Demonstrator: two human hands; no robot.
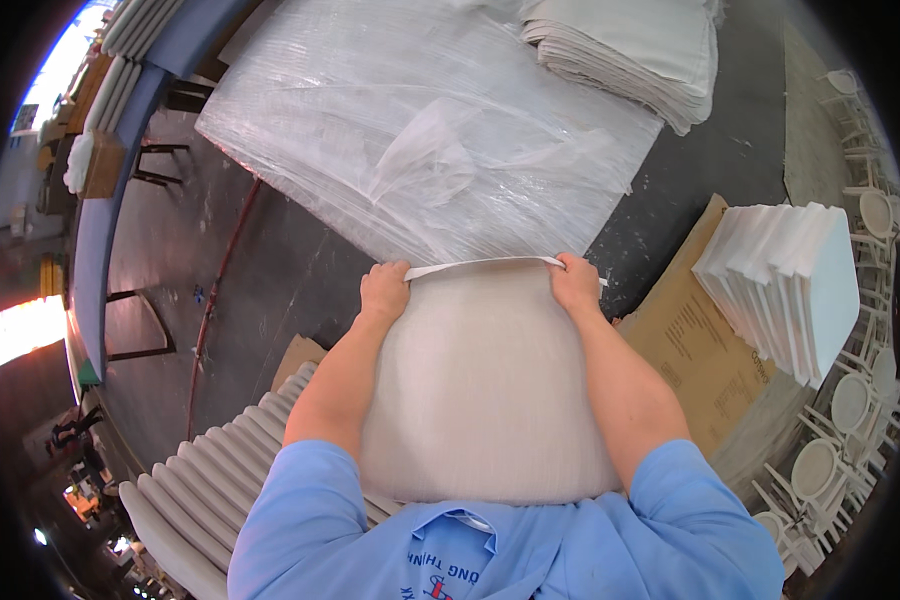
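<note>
Gripping the beige cushion [485, 385] at its far corners, your left hand [384, 290] and right hand [576, 283] pinch its white strap [480, 264]; beyond lies a plastic-wrapped stack [420, 130], beside it white pads [785, 285].

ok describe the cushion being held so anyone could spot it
Start at the big plastic-wrapped stack at top centre. Just below it lies a beige cushion, gripped at its far corners by the left hand and right hand. Unlike the stacked ones around it, it lies alone and unwrapped.
</note>
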